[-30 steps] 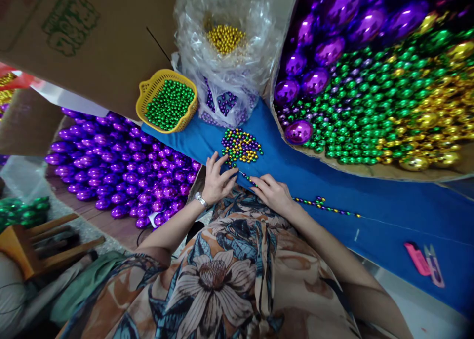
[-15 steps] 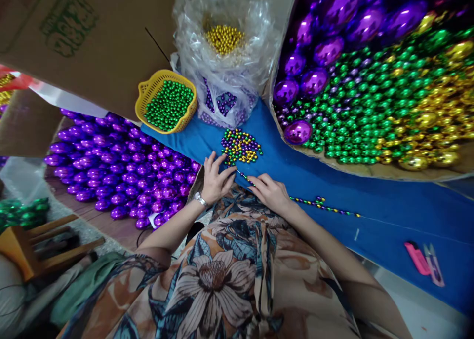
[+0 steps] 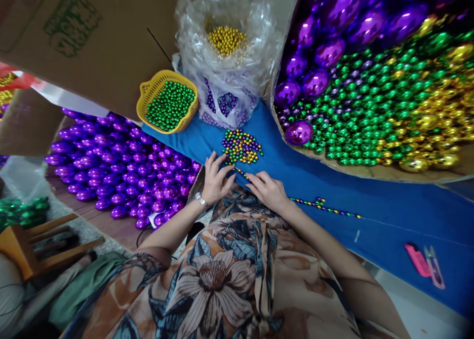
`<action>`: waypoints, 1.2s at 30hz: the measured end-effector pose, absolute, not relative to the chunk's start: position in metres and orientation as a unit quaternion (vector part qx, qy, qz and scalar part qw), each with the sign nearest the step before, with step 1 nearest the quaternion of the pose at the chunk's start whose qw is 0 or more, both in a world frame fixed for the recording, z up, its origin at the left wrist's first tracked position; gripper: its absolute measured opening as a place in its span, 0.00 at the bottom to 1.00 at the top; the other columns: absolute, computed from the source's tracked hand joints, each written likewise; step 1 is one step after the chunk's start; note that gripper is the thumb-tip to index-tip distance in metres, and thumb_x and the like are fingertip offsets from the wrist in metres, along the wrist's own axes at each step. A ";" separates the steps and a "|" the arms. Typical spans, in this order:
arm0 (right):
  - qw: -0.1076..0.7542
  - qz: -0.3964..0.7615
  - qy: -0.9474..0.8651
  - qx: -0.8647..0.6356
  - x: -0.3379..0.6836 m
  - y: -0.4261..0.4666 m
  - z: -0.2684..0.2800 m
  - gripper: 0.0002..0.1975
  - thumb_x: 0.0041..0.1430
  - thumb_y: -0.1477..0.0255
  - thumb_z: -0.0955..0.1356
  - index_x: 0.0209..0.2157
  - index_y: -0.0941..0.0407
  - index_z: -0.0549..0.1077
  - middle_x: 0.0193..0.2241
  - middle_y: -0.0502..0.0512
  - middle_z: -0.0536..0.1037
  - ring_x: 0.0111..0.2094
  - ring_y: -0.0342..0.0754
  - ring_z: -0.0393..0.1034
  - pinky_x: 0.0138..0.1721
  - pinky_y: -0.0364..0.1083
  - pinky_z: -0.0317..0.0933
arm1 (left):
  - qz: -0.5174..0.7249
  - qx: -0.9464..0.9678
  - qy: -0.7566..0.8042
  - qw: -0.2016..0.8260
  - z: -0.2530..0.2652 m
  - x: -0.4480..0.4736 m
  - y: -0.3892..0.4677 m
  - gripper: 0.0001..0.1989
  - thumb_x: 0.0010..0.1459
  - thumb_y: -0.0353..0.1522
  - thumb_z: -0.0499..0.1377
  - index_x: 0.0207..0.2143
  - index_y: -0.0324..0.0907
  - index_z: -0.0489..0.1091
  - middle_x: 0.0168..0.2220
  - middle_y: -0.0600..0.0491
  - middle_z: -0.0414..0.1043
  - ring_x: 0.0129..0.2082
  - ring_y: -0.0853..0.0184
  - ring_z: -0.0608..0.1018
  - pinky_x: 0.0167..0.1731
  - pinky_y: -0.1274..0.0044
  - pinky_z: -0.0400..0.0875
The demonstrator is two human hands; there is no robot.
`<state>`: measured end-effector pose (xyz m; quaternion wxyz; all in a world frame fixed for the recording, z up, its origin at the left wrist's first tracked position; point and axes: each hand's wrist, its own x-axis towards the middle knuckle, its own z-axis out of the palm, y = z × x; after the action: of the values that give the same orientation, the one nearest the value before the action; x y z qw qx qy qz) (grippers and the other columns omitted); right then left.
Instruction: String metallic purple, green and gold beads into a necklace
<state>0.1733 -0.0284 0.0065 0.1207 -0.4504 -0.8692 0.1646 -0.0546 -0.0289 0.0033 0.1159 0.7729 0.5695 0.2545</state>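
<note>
A thin string of small green, gold and purple beads (image 3: pixel 240 172) spans the gap between my hands. My left hand (image 3: pixel 215 182), with a silver watch at its wrist, has thumb and forefinger pinched at the string's left end; its other fingers extend toward a pile of loose mixed beads (image 3: pixel 242 145). Fingers of my right hand (image 3: pixel 269 192) close on the string farther right. Beyond that hand the beaded length reappears on the blue cloth (image 3: pixel 374 201), ending in a bare thread. What lies inside the left fingertips is too small to make out.
A yellow basket (image 3: pixel 139 109) holds green beads. Behind the pile stands a plastic bag (image 3: pixel 255 48) with gold and purple beads. Boxes of shiny bead strands (image 3: pixel 370 107) and purple baubles (image 3: pixel 122 171) flank the cloth. A pink cutter (image 3: pixel 417 260) and thread snips (image 3: pixel 435 267) lie right.
Beads on the string now reach up to my left fingertips, where a short bare stretch showed before. My right hand has shifted slightly left. The view has moved a little.
</note>
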 end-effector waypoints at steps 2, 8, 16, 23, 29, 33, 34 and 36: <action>0.118 0.162 -0.868 -0.455 0.173 -0.028 0.006 0.20 0.69 0.61 0.59 0.55 0.52 0.72 0.39 0.56 0.75 0.32 0.42 0.71 0.29 0.40 0.60 | 0.255 0.767 0.577 0.117 0.004 -0.055 -0.027 0.13 0.61 0.38 0.57 0.47 0.45 0.71 0.59 0.45 0.63 0.67 0.51 0.55 0.62 0.50 0.52; 0.112 0.153 -0.869 -0.456 0.170 -0.026 0.004 0.20 0.69 0.61 0.58 0.55 0.51 0.71 0.39 0.55 0.75 0.31 0.42 0.71 0.28 0.41 0.59 | 0.256 0.766 0.581 0.101 0.000 -0.054 -0.024 0.14 0.61 0.38 0.57 0.48 0.46 0.71 0.59 0.45 0.63 0.67 0.50 0.55 0.62 0.49 0.52; 0.085 0.162 -0.870 -0.458 0.159 -0.017 0.007 0.21 0.69 0.60 0.58 0.57 0.51 0.70 0.41 0.57 0.75 0.32 0.42 0.71 0.27 0.41 0.58 | 0.247 0.771 0.575 0.122 0.000 -0.051 -0.023 0.13 0.61 0.39 0.57 0.46 0.46 0.72 0.60 0.46 0.62 0.67 0.50 0.54 0.62 0.50 0.51; 0.111 0.160 -0.872 -0.448 0.164 -0.017 0.006 0.21 0.69 0.61 0.58 0.56 0.52 0.71 0.40 0.57 0.75 0.33 0.42 0.72 0.29 0.40 0.60 | 0.263 0.758 0.584 0.124 0.006 -0.056 -0.025 0.14 0.61 0.39 0.57 0.47 0.44 0.71 0.60 0.45 0.63 0.67 0.51 0.55 0.63 0.51 0.52; 0.127 0.179 -0.883 -0.415 0.170 -0.024 0.009 0.19 0.69 0.62 0.59 0.54 0.52 0.72 0.39 0.55 0.76 0.35 0.41 0.72 0.31 0.40 0.62 | 0.279 0.754 0.586 0.107 0.005 -0.064 -0.030 0.11 0.61 0.38 0.57 0.43 0.43 0.71 0.58 0.44 0.65 0.66 0.52 0.57 0.62 0.52 0.55; 0.118 0.180 -0.884 -0.415 0.169 -0.027 0.010 0.19 0.70 0.62 0.59 0.53 0.52 0.73 0.38 0.55 0.76 0.34 0.41 0.72 0.31 0.39 0.61 | 0.268 0.755 0.588 0.108 0.003 -0.063 -0.032 0.11 0.61 0.38 0.57 0.44 0.44 0.71 0.58 0.45 0.65 0.66 0.51 0.57 0.62 0.52 0.55; 0.119 0.176 -0.882 -0.421 0.168 -0.028 0.009 0.19 0.70 0.62 0.59 0.54 0.52 0.73 0.38 0.55 0.76 0.34 0.41 0.72 0.31 0.40 0.61 | 0.269 0.756 0.587 0.106 0.003 -0.063 -0.032 0.11 0.61 0.37 0.57 0.44 0.44 0.72 0.58 0.45 0.65 0.66 0.51 0.57 0.62 0.52 0.55; 0.122 0.169 -0.878 -0.432 0.168 -0.028 0.009 0.19 0.69 0.62 0.59 0.54 0.52 0.73 0.38 0.55 0.76 0.33 0.41 0.72 0.31 0.40 0.61 | 0.278 0.760 0.579 0.101 0.003 -0.062 -0.032 0.11 0.61 0.37 0.58 0.44 0.44 0.72 0.58 0.45 0.65 0.66 0.52 0.57 0.62 0.52 0.55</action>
<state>0.1682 -0.0276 0.0086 0.1222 -0.4317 -0.8775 0.1691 -0.0623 -0.0322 0.0028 0.1007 0.7598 0.5789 0.2782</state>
